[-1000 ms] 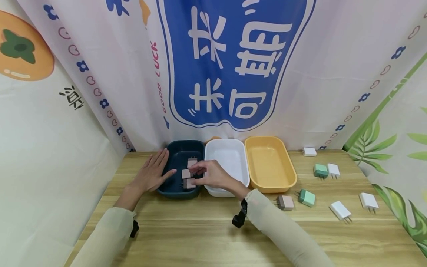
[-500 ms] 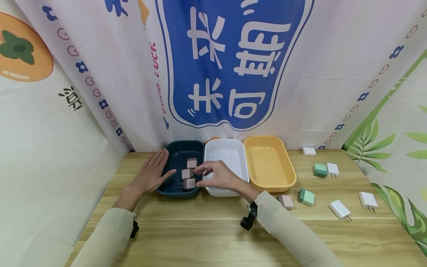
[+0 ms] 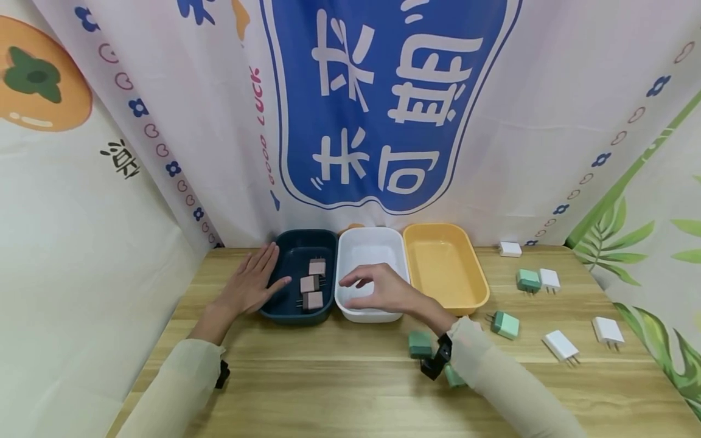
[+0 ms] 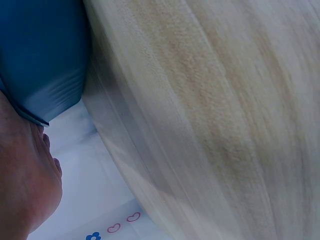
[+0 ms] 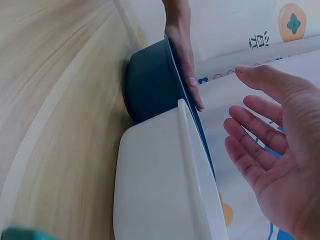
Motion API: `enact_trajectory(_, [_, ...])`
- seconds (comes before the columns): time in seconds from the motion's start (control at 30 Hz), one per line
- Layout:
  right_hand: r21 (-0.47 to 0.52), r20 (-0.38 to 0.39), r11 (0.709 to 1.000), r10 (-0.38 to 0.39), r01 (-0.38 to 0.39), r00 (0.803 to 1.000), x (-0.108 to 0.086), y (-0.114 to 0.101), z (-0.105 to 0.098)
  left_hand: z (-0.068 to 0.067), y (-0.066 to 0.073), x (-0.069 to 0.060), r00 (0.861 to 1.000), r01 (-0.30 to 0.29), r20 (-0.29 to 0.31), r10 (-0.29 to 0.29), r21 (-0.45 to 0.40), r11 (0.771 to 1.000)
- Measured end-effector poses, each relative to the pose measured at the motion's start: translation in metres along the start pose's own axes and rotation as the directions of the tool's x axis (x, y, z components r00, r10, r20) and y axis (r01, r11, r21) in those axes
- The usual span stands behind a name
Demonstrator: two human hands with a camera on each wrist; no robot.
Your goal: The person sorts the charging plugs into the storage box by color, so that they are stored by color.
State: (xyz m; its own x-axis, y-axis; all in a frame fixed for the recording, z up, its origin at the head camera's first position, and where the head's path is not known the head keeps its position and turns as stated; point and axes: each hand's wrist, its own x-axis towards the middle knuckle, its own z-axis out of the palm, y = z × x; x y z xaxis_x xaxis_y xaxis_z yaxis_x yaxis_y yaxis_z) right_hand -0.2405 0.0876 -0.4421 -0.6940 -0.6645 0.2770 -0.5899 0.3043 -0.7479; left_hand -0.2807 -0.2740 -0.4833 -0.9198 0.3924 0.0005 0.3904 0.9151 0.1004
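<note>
Several pink-and-brown plug chargers lie in the dark blue tray at the left of a row of three. My left hand rests flat on that tray's left rim, fingers straight. Over the white tray hovers my right hand, its thumb and fingers apart with nothing between them. In the right wrist view the right palm shows bare. Under the right wrist are green plug chargers, one partly hidden by the sleeve. In the left wrist view the blue tray's outer wall shows.
A yellow tray stands right of the white one. On the table's right side lie a green charger, another green charger beside a white charger, and more white chargers. A printed curtain hangs behind the trays.
My right hand has let go of a pink charger in the blue tray and moved right, over the white tray. Green chargers under the right arm have come into sight. The left hand has stayed put.
</note>
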Motion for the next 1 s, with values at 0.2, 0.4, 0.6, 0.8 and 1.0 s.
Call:
enact_trajectory(0.2, [0.011, 0.029, 0.999, 0.035, -0.035, 0.999, -0.016, -0.004, -0.014, 0.0, 0.002, 0.001, 1.0, 0.001, -0.003, -0.001, -0.014, 1.0])
enact_trajectory(0.4, [-0.037, 0.041, 0.999, 0.036, -0.034, 0.999, -0.032, -0.003, -0.027, 0.001, 0.001, 0.001, 1.0, -0.002, -0.014, 0.002, -0.008, 1.0])
enact_trajectory(0.6, [-0.073, 0.035, 0.997, 0.033, -0.03, 0.999, -0.05, -0.003, -0.039, 0.001, 0.0, 0.0, 1.0, 0.001, -0.005, -0.001, -0.006, 1.0])
enact_trajectory(0.8, [-0.117, 0.031, 0.993, 0.013, -0.009, 0.999, -0.069, -0.004, -0.051, 0.0, 0.0, 0.0, 1.0, 0.002, -0.006, -0.002, -0.005, 1.0])
enact_trajectory(1.0, [-0.12, 0.038, 0.992, 0.032, -0.027, 0.999, -0.092, 0.0, -0.063, 0.001, 0.0, -0.001, 1.0, 0.001, -0.007, -0.001, -0.004, 1.0])
